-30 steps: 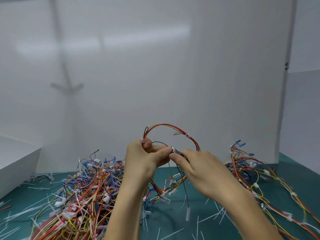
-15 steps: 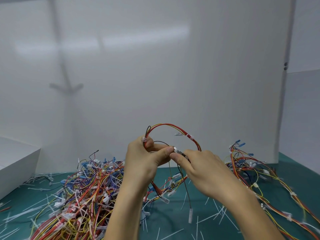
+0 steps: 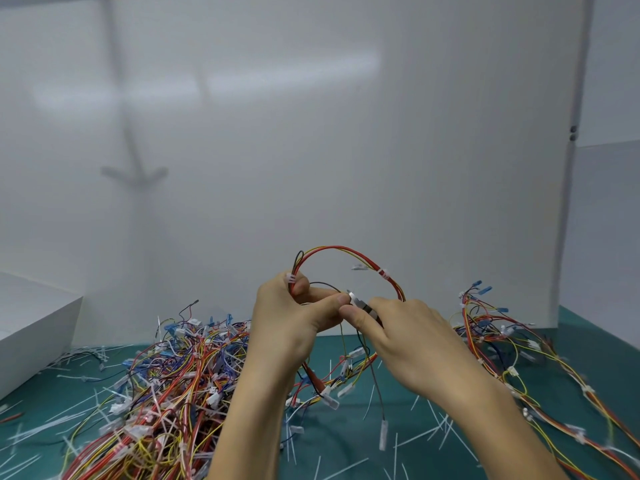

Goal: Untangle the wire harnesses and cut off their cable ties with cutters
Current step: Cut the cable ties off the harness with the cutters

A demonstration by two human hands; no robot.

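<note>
Still, little changes: your left hand (image 3: pixel 291 323) pinches the harness (image 3: pixel 334 248), your right hand (image 3: pixel 408 337) grips the cutters (image 3: pixel 360 302). The cut stays pending.

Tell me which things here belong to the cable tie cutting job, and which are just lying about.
In the job: left hand, held harness, right hand, cutters, cable tie on the loop, tangled harness pile.
Lying about: cut tie offcuts, white box.
</note>
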